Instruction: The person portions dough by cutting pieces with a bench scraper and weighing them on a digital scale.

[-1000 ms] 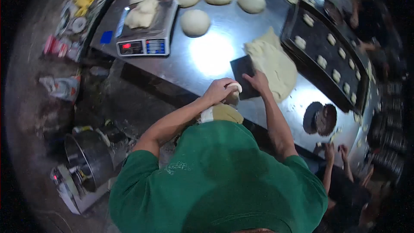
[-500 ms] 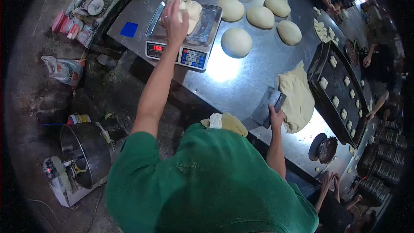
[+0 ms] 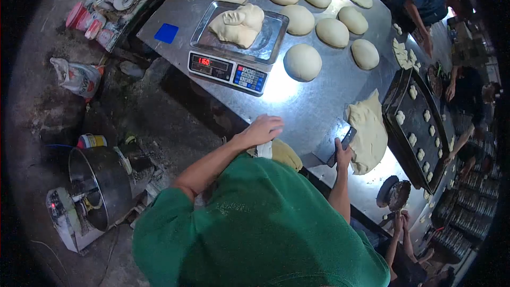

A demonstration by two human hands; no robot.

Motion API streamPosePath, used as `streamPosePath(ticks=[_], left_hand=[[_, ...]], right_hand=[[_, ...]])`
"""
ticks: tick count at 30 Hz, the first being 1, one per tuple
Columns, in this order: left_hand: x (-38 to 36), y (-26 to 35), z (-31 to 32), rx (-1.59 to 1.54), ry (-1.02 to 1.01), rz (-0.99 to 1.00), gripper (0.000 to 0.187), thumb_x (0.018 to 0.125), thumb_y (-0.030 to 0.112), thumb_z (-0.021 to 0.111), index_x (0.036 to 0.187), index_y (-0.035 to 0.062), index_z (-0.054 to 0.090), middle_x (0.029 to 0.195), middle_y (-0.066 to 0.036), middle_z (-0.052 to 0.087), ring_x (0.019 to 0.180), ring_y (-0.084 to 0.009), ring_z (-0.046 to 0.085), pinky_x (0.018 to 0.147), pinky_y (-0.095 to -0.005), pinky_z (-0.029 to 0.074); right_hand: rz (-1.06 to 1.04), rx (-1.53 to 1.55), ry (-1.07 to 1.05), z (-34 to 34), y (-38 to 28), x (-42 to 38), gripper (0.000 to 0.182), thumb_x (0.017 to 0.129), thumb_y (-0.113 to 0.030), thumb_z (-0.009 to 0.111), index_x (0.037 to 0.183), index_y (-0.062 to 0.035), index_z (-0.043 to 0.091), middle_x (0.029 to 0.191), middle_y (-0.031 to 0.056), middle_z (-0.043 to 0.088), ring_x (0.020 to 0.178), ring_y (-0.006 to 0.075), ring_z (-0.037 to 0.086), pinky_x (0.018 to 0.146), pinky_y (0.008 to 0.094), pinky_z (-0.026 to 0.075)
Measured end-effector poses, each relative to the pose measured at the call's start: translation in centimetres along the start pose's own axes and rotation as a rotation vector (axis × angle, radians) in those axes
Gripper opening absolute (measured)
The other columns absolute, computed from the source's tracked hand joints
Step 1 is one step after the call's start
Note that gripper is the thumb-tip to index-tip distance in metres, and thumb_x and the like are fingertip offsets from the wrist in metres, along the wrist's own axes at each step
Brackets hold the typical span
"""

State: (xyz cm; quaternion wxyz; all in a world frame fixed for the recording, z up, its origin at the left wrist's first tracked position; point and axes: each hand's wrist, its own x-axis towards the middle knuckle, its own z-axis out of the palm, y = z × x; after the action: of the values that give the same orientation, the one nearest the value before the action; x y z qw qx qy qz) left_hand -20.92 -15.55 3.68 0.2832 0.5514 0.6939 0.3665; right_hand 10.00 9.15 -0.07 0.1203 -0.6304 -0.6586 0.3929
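My left hand is in front of my body near the table's front edge, fingers loosely stretched out with nothing in them. My right hand grips the dark handle of a dough scraper, right beside a large flat slab of dough. On the steel tray of a digital scale rests a lumpy piece of dough with finger dents in its top; the red display reads 1160. Several round dough balls sit on the table to the right of the scale and behind it.
A black baking tray with small dough pieces lies right of the slab. Near it stands a round brown bowl. A blue square lies left of the scale. A mixer stands on the floor. Other people work along the right side.
My left hand has let go of the dough on the scale and drawn back toward my body. My right hand stays on the scraper by the slab. The display still shows 1160.
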Motion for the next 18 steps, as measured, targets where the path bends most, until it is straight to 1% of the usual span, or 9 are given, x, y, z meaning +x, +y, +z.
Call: streamPosePath(ticks=[1,4,5,9,12,13,16,17,18], left_hand=[[0.0,0.2,0.3,-0.091,-0.068,-0.04,0.032,0.097,0.022,0.06,0.121,0.0021,0.067,0.123,-0.019,0.067,0.112,-0.0353,0.063,0.1,-0.0445,0.048],[0.4,1.6,1.2,-0.094,-0.067,-0.108,0.032,0.097,0.022,0.06,0.121,0.0021,0.067,0.121,-0.018,0.068,0.11,-0.0352,0.064,0.095,-0.0422,0.051],[0.7,2.3,1.4,-0.089,-0.028,-0.102,0.031,0.097,0.021,0.06,0.121,0.0024,0.067,0.12,-0.018,0.068,0.11,-0.0348,0.064,0.095,-0.0422,0.051],[2.7,5.3,2.5,-0.052,0.104,-0.063,0.03,0.098,0.02,0.058,0.121,0.0035,0.067,0.118,-0.017,0.069,0.11,-0.0334,0.065,0.095,-0.0417,0.051],[3.7,7.8,4.6,-0.045,0.136,-0.063,0.029,0.099,0.019,0.057,0.121,0.0038,0.067,0.118,-0.016,0.069,0.109,-0.0317,0.066,0.095,-0.0406,0.051],[4.1,8.6,5.6,-0.057,0.128,-0.064,0.029,0.099,0.019,0.057,0.122,0.0036,0.067,0.119,-0.015,0.069,0.11,-0.0309,0.066,0.095,-0.0402,0.051],[5.4,11.2,8.7,-0.152,0.049,-0.067,0.031,0.099,0.017,0.058,0.126,0.0033,0.065,0.122,-0.015,0.069,0.112,-0.0285,0.066,0.096,-0.0386,0.051],[6.0,12.3,9.8,-0.195,0.015,-0.068,0.032,0.099,0.016,0.058,0.128,0.0033,0.064,0.123,-0.015,0.068,0.112,-0.0277,0.066,0.096,-0.0381,0.051],[6.7,13.1,11.3,-0.217,0.046,-0.034,0.034,0.099,0.015,0.058,0.131,0.0033,0.062,0.125,-0.015,0.067,0.113,-0.0276,0.066,0.097,-0.0379,0.051]], right_hand=[[0.015,-0.021,-0.02,-0.2,0.1,0.2,0.07,0.083,-0.054,0.076,0.121,0.004,0.066,0.109,0.0185,0.07,0.101,0.0291,0.065,0.093,0.0391,0.048],[-0.025,-0.052,-0.021,0.0,1.5,1.1,0.072,0.083,-0.058,0.072,0.12,0.0043,0.067,0.112,0.0231,0.071,0.106,0.0357,0.067,0.096,0.0415,0.048],[-0.019,-0.059,-0.035,0.1,2.1,1.5,0.076,0.082,-0.061,0.07,0.12,0.0043,0.067,0.113,0.0262,0.07,0.109,0.0403,0.066,0.097,0.0437,0.047],[-0.027,-0.1,-0.045,-0.5,1.3,0.9,0.078,0.082,-0.063,0.069,0.123,0.0034,0.066,0.115,0.027,0.069,0.111,0.0425,0.065,0.099,0.0442,0.047],[-0.04,-0.026,-0.013,-0.3,2.6,1.7,0.076,0.082,-0.06,0.074,0.118,0.0065,0.067,0.104,0.0208,0.072,0.096,0.0316,0.068,0.093,0.0418,0.05],[-0.112,0.173,-0.073,-0.7,2.9,1.6,0.064,0.088,-0.05,0.073,0.119,0.005,0.067,0.103,0.0158,0.072,0.093,0.0277,0.068,0.09,0.0397,0.052],[0.107,0.802,-0.231,-1.7,4.0,2.5,0.05,0.095,-0.04,0.069,0.121,0.0017,0.065,0.102,0.0113,0.072,0.09,0.0234,0.068,0.085,0.0368,0.054],[0.112,0.916,-0.236,-2.6,3.9,2.1,0.044,0.099,-0.039,0.062,0.122,-0.0016,0.063,0.102,0.0093,0.072,0.087,0.0212,0.069,0.082,0.0358,0.056],[0.146,1.009,-0.312,-4.2,3.3,1.4,0.044,0.099,-0.038,0.062,0.124,-0.0009,0.063,0.105,0.0098,0.071,0.09,0.0218,0.069,0.082,0.0362,0.056]])
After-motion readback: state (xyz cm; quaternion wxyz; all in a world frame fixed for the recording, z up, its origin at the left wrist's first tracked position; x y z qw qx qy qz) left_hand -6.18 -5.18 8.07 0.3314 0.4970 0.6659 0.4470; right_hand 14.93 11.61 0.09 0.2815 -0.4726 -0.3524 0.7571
